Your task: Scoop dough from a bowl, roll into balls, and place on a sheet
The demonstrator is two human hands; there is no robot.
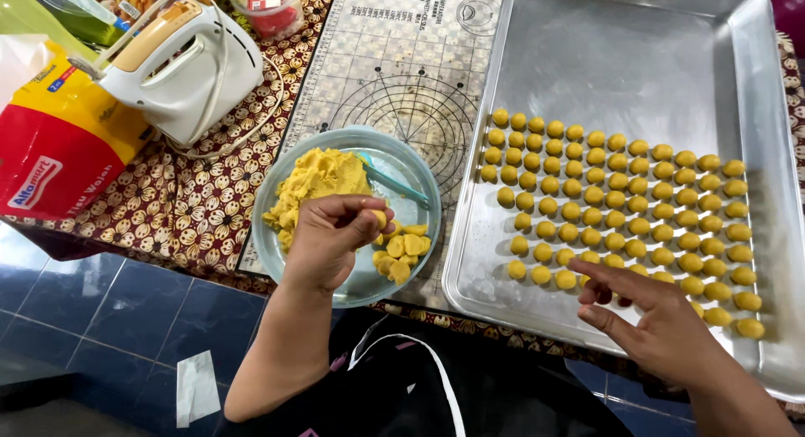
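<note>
Head view shows our left hand (329, 236) pinching a dough piece (380, 218) over the bowl (277, 261) at centre, while our right hand (650, 315), fingers spread, touches the tray's (587, 51) lower-right dough balls (620, 202).

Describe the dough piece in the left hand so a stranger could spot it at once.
Start at the round pale-blue bowl left of the big metal tray. Over its middle, the left hand pinches a small yellow dough piece at its fingertips. Unlike the flattened pieces lying in the bowl below, it is lifted and gripped.
</note>
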